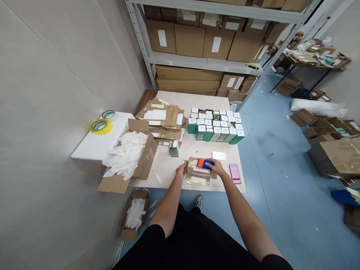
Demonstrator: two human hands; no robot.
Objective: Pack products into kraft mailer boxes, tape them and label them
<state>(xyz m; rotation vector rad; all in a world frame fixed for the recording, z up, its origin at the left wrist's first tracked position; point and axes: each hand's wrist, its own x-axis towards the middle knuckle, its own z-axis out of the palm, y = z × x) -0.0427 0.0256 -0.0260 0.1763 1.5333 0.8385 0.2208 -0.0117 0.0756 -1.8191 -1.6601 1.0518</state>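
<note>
A flattish cardboard box [197, 174] with gold-looking tape and white labels lies near the table's front edge. My left hand [181, 171] is closed on the flap at its left end. In my right hand [215, 166] is a blue-and-orange hand tool [204, 164], pressed over the white label on top of the box; its exact kind is unclear. Just beyond lies a white card [218, 155]. To the right rests a phone [235, 173] with a pink screen. One small green-and-white box [174, 149] stands open-topped behind my left hand.
Several green-and-white boxes [216, 127] stand in rows at the back right. Flattened cardboard [163, 116] is piled at the back left. An open carton [146, 157] holds white paper-like pieces [126, 153]. Tape rolls [100, 126] sit on a white surface. Shelving [202, 62] stands behind the table.
</note>
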